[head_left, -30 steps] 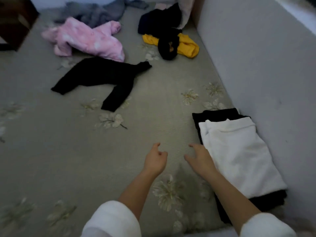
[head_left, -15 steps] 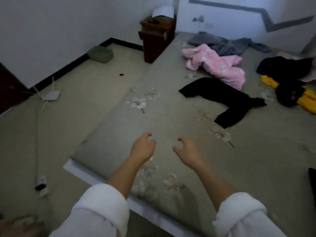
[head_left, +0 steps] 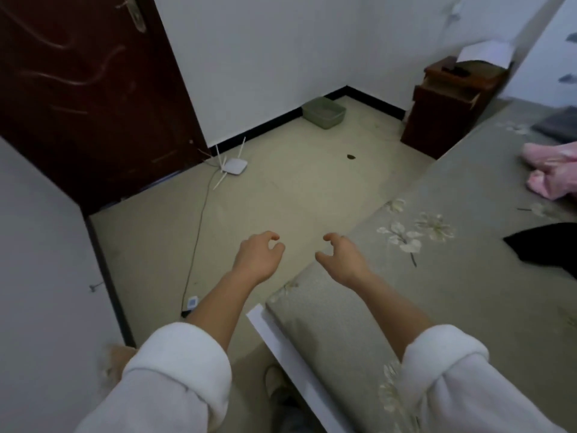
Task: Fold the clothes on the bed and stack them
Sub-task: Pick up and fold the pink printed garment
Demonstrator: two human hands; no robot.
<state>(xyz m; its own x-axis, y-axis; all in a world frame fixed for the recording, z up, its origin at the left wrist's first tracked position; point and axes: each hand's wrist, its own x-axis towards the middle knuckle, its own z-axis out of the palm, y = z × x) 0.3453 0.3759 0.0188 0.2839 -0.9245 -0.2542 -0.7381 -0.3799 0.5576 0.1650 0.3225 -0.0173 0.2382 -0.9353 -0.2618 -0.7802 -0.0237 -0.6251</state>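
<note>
My left hand (head_left: 257, 256) hovers over the floor just left of the bed's corner, fingers loosely curled and holding nothing. My right hand (head_left: 342, 259) hangs over the bed (head_left: 452, 292) near its corner, also loosely curled and holding nothing. At the right edge lies part of a black garment (head_left: 544, 248), unfolded on the grey-green floral bedcover. Farther back sits a crumpled pink garment (head_left: 549, 171), and behind it a grey garment (head_left: 557, 125). The folded stack is out of view.
A dark wooden nightstand (head_left: 449, 110) stands at the head of the bed. On the floor are a white router (head_left: 234, 165) with its cable, a green tray (head_left: 323, 112) in the corner, and a dark door (head_left: 84, 89) at left.
The view has swung left, away from the folded stack and most clothes, toward the floor and door. Both hands stay empty and loosely curled in front of me.
</note>
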